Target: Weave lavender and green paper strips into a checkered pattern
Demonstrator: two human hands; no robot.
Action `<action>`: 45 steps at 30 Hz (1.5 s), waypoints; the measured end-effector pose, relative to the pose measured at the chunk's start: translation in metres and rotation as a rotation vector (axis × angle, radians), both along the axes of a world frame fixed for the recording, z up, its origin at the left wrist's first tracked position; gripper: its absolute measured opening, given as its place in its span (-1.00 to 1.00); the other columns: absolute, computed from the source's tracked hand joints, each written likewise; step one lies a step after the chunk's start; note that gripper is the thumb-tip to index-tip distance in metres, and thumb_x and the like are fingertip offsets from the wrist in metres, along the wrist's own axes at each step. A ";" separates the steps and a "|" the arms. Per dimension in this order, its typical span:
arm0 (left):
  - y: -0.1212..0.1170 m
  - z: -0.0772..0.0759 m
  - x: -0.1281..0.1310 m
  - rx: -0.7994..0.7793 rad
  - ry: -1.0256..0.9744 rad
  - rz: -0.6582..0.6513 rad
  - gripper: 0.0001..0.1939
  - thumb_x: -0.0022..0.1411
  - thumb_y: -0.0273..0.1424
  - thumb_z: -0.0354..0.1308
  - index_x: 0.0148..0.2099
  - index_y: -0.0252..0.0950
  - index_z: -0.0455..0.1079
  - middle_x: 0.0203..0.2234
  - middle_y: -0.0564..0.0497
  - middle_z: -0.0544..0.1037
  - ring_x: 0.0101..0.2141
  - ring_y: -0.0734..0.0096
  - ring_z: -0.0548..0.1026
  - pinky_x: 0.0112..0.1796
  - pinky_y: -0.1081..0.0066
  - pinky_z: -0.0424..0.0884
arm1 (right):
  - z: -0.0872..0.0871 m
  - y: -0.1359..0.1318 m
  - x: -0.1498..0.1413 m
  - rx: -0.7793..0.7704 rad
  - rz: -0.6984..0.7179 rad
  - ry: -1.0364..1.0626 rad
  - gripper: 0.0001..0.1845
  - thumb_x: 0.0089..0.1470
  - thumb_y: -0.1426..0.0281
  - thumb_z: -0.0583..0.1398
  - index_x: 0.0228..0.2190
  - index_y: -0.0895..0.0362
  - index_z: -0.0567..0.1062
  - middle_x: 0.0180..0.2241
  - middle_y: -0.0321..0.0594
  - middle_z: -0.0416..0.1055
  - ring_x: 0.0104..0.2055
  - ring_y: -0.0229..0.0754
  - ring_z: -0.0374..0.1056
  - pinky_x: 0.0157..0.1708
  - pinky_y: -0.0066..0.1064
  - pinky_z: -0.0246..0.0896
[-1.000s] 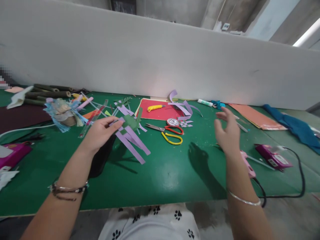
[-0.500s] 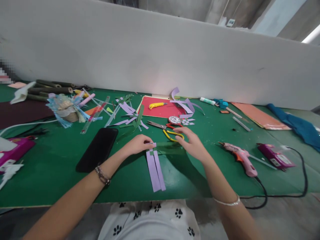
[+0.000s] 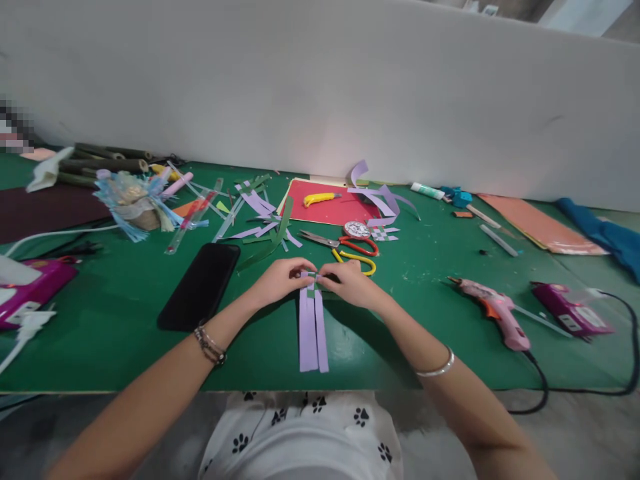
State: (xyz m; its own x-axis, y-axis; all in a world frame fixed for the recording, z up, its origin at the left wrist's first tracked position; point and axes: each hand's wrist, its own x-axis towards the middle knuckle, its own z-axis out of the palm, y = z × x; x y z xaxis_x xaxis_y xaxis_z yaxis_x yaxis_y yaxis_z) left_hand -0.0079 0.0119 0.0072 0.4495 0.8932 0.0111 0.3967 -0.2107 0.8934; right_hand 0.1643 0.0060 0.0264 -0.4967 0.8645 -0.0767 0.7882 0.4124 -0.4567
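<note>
Woven paper strips [image 3: 309, 330], purple with green crossing near the top, hang toward me over the green tabletop. My left hand [image 3: 280, 280] pinches their upper left edge between thumb and finger. At the upper right edge, my right hand [image 3: 350, 283] pinches the weave with its fingertips, close beside the left. Part of a green strip shows under the right hand. Just beyond the hands lie scissors [image 3: 356, 248] with red and yellow handles, blades spread. A black phone [image 3: 200, 287] lies left of my left hand.
Loose purple and green strips [image 3: 260, 207] are scattered beyond the hands. A yellow cutter [image 3: 320, 199] rests on red paper [image 3: 327, 212]. A pink glue gun [image 3: 495, 313] with a cord lies at the right, near a purple power strip [image 3: 570, 310]. Bamboo pieces [image 3: 105, 165] lie far left.
My right hand has moved left and inward from the green strip's right end to the weave, closing its fingers there. My left hand stays at the weave's left edge. The view has shifted slightly.
</note>
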 end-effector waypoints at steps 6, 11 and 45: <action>-0.002 -0.002 -0.004 0.123 0.038 0.002 -0.77 0.08 -0.32 0.05 -0.28 -0.31 0.45 -0.36 -0.02 0.56 -0.35 0.36 0.46 -0.28 0.43 0.35 | -0.007 -0.001 0.005 -0.043 -0.002 0.172 -0.76 0.09 0.40 0.03 -0.54 0.18 0.38 -0.63 -0.41 0.22 -0.54 -0.37 0.07 -0.44 -0.48 -0.17; -0.002 -0.002 -0.003 0.155 0.087 -0.038 -0.76 0.09 -0.32 0.05 -0.30 -0.31 0.49 -0.35 -0.01 0.57 -0.35 0.37 0.46 -0.27 0.45 0.33 | -0.012 0.000 0.005 -0.085 -0.022 0.204 -0.78 0.08 0.42 0.04 -0.54 0.18 0.39 -0.64 -0.41 0.20 -0.54 -0.37 0.07 -0.46 -0.49 -0.16; -0.013 -0.009 -0.011 0.308 0.397 -0.036 -0.80 0.16 -0.39 0.02 -0.22 -0.34 0.42 -0.35 -0.04 0.41 -0.31 0.34 0.41 -0.24 0.37 0.34 | -0.017 -0.006 -0.010 -0.011 -0.062 0.123 -0.78 -0.03 0.50 0.15 -0.26 0.21 0.44 -0.40 -0.21 0.39 -0.39 -0.30 0.27 -0.38 -0.49 0.09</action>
